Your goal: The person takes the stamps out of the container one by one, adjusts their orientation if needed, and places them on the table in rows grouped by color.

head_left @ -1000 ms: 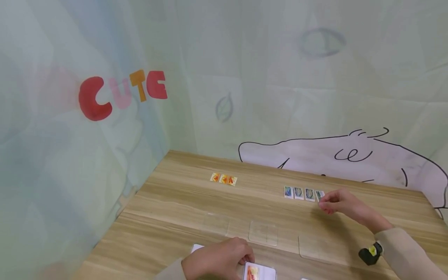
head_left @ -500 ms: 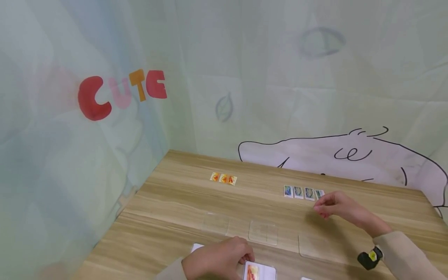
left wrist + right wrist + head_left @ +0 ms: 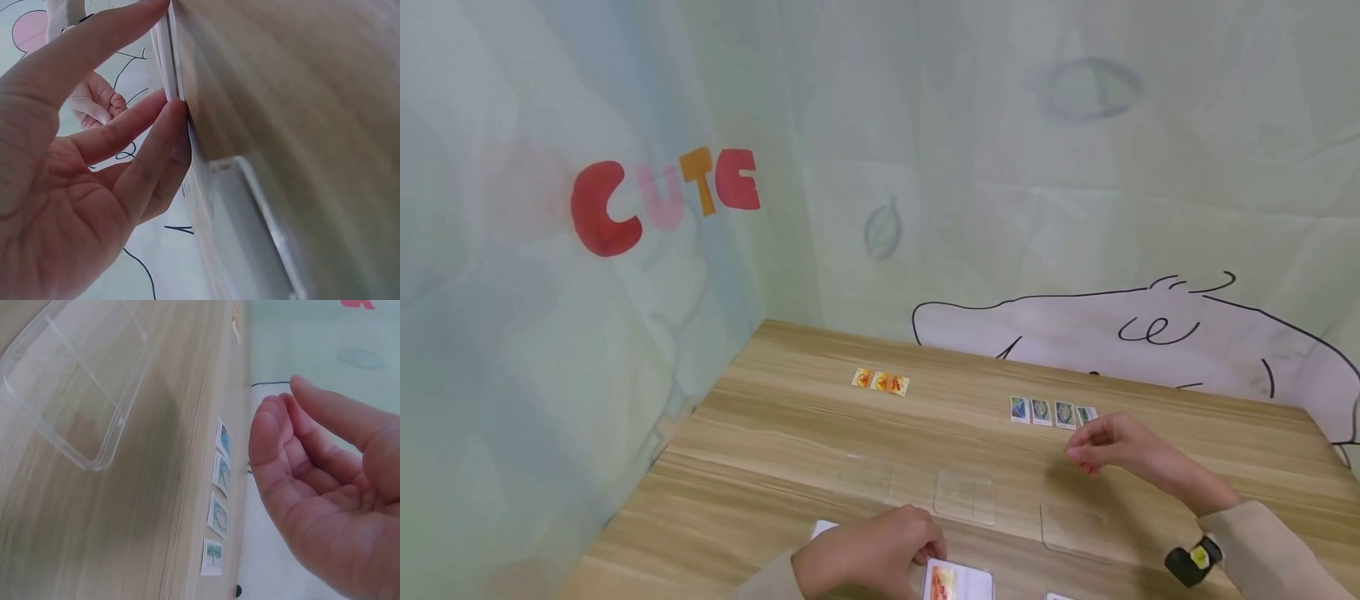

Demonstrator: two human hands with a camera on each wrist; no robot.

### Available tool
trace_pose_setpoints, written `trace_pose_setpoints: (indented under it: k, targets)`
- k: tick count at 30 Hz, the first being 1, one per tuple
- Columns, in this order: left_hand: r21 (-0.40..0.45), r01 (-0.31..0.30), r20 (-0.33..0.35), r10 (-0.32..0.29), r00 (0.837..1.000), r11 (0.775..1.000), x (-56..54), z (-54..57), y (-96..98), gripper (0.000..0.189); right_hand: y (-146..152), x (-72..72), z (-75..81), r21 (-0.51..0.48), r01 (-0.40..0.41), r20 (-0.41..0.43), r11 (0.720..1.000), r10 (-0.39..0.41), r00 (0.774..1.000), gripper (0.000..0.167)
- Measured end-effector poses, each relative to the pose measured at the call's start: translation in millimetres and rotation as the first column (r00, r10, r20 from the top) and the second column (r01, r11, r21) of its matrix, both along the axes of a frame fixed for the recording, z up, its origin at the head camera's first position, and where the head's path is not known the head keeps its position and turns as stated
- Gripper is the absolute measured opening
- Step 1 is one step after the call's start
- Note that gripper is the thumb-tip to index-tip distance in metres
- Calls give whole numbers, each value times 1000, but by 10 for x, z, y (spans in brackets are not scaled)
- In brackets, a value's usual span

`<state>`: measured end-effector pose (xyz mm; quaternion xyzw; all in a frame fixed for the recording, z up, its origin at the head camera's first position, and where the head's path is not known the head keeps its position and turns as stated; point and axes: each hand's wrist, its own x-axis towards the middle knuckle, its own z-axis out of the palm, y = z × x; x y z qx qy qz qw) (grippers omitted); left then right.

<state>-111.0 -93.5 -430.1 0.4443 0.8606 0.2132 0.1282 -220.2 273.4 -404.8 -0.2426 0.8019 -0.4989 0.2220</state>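
Note:
My left hand (image 3: pixel 872 550) is at the front of the table, its fingertips at the left corner of a clear case of cards (image 3: pixel 961 583) with an orange picture on top. In the left wrist view, its thumb and fingers (image 3: pixel 169 134) grip a thin white edge of the case (image 3: pixel 169 59). My right hand (image 3: pixel 1123 446) hovers over the table, fingers loosely curled around nothing. Just beyond it lie several small blue-green picture cards (image 3: pixel 1041 412) in a row. The rightmost card is partly covered by the hand in the head view.
Several small orange cards (image 3: pixel 880 382) lie in a row at the back left. Clear plastic lids (image 3: pixel 965 497) lie mid-table, one of them (image 3: pixel 1072 527) in front of my right hand. Another case (image 3: pixel 250 231) sits beside the left hand. Printed cloth walls (image 3: pixel 850 275) border the table.
My right hand has drawn back from the rightmost blue-green card, moving slightly left and toward me. That card stays in the row. My left hand has kept its place.

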Motion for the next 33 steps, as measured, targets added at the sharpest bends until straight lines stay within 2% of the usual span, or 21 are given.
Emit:
trace_pose_setpoints:
  k: [3,6,13,16,24,33]
  targets:
    - [3,12,-3,-12,1000,1000,-12,-6,5,31,-26,20,8,-9,-6,3,1000,6,1000,29]
    - [15,21,21,-22,1000,1000,-27,-8,11,32,-67,40,11,-15,-10,11,1000,10,1000,29]
    - [12,16,12,-17,1000,1000,-29,-16,9,31,-151,69,14,-18,-51,20,999,52,998,28]
    - [23,18,30,-19,999,1000,-35,-18,8,33,-174,66,17,-31,-68,25,997,69,997,27]
    - [32,34,34,-35,999,999,-51,-27,6,34,-258,92,26,-11,-69,32,998,69,997,26]
    - [37,28,56,-30,998,999,-59,-47,12,33,-343,142,-21,-58,-109,64,992,113,992,24]
